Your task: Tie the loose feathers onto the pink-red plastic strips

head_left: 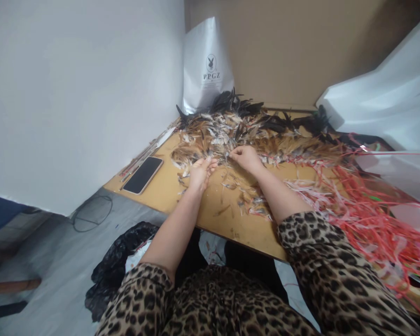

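My left hand (201, 173) is over the near edge of a feather pile (220, 133), its fingers curled and drawn together; whatever may be in them is too small to make out. Just to its right, my right hand (247, 157) pinches with thumb and forefinger at a small pale feather (227, 156). Brown, white and black feathers spread beyond both hands. Below them, small loose feathers (243, 200) lie scattered on the yellowish tabletop (210, 214).
A phone (143, 175) lies left, beside thin sticks (140, 163) along the wall. A white bag (208, 65) stands behind the feathers. Tangled red and pink strips (374, 219) cover the right side. A black plastic bag (117, 266) sits on the floor.
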Action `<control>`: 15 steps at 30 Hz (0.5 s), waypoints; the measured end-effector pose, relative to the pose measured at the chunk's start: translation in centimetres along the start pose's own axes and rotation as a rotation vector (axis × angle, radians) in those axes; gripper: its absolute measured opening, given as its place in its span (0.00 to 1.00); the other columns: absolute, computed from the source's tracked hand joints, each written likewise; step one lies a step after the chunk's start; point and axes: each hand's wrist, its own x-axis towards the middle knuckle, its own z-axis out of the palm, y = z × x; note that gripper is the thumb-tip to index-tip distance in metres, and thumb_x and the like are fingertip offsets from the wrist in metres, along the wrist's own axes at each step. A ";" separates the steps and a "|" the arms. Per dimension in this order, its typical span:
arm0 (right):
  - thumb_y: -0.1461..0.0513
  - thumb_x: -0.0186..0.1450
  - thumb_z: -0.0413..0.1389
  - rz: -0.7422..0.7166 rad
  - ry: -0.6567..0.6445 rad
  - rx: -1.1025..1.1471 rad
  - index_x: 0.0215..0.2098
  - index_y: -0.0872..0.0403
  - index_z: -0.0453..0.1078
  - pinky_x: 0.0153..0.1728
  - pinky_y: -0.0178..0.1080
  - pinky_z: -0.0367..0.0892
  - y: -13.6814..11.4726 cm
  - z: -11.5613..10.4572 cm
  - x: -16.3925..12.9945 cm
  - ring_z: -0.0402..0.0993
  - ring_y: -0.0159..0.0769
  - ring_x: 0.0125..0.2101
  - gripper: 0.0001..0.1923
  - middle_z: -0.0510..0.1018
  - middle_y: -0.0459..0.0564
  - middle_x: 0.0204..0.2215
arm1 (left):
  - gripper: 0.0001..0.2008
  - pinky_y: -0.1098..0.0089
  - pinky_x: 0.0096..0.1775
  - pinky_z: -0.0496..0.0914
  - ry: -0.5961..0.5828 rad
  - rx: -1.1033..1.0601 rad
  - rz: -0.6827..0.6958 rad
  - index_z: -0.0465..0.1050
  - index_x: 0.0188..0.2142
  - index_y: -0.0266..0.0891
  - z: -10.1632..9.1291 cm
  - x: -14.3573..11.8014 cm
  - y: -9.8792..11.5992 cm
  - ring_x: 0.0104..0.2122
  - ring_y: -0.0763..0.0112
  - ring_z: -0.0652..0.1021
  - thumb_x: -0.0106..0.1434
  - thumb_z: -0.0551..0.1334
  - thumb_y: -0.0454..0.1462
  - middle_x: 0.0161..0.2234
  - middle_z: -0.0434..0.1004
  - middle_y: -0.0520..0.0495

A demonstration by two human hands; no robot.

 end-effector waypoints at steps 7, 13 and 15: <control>0.56 0.52 0.54 0.053 -0.035 -0.192 0.27 0.54 0.74 0.28 0.32 0.58 -0.3 1.5 -0.1 0.69 0.33 0.27 0.11 0.76 0.48 0.25 | 0.04 0.81 0.25 0.63 0.006 -0.045 -0.015 0.70 0.28 0.31 0.0 -0.1 0.1 0.22 0.83 0.73 0.55 0.61 0.33 0.25 0.76 0.47; 0.60 0.51 0.54 0.062 -0.051 0.072 0.23 0.57 0.73 0.25 0.31 0.57 -1.0 0.8 -0.5 0.65 0.29 0.22 0.09 0.73 0.46 0.20 | 0.04 0.81 0.25 0.64 0.000 -0.041 -0.015 0.70 0.28 0.31 0.0 -0.1 0.1 0.22 0.83 0.73 0.55 0.61 0.33 0.26 0.76 0.47; 0.59 0.49 0.55 0.142 -0.057 0.284 0.24 0.58 0.72 0.22 0.31 0.56 -1.5 0.2 -0.6 0.60 0.26 0.18 0.10 0.71 0.44 0.17 | 0.05 0.81 0.26 0.64 -0.005 -0.026 -0.033 0.70 0.29 0.31 0.0 -0.2 0.1 0.23 0.82 0.74 0.55 0.61 0.34 0.27 0.77 0.46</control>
